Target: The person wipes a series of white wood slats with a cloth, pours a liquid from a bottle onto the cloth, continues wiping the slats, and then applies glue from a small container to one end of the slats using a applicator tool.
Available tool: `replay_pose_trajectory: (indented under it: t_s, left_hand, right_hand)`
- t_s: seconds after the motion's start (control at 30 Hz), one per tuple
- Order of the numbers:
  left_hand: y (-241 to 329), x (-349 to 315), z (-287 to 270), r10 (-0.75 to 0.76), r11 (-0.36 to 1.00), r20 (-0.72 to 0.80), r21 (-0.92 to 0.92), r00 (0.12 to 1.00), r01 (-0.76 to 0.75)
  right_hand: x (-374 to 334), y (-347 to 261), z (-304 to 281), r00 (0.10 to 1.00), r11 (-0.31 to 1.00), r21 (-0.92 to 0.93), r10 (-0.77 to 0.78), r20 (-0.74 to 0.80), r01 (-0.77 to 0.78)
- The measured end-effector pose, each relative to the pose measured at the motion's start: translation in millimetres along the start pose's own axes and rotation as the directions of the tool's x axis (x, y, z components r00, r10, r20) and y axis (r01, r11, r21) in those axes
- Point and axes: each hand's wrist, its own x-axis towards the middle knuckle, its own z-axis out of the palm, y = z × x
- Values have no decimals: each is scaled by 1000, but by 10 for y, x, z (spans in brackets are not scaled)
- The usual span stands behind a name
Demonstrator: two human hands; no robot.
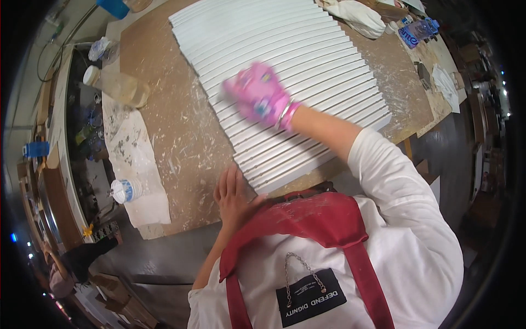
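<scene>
A row of long white slats (307,60) lies packed side by side on the brown work board. My right hand (257,93), in a pink patterned glove, is over the slats' left part, its fingers curled in. Motion smears the glove, and whatever it may hold is hidden beneath it. My left hand (235,192) is bare and lies flat on the board's near edge, fingers stretched out, by the slats' near left corner.
On the left stand a cloudy plastic bottle (123,88) and a small white-and-blue container (126,191), beside a stained paper sheet (139,164). A purple-labelled bottle (419,32) and a white cloth (359,16) are at the far right. Another person (68,268) is at lower left.
</scene>
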Motion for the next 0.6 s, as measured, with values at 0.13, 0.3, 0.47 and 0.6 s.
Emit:
replay_pose_trajectory:
  t_s: [0.13, 0.3, 0.47, 0.6]
  left_hand:
    - [27, 57, -140, -23, 999, 71, 42, 997, 20]
    - [-503, 232, -414, 1, 981, -20, -196, 1000, -5]
    - [-993, 1440, -742, -135, 953, -322, -300, 937, 34]
    - [-1556, 2363, -665, -96, 989, -499, -144, 861, 27]
  right_hand:
    - [-283, -217, 401, 888, 503, 741, 352, 294, -445]
    - [-773, 1447, -313, 906, 895, -160, 424, 19, -415]
    - [-678, 918, -225, 986, 991, -72, 105, -128, -115]
    - [-530, 756, -217, 996, 992, -101, 80, 32, -77]
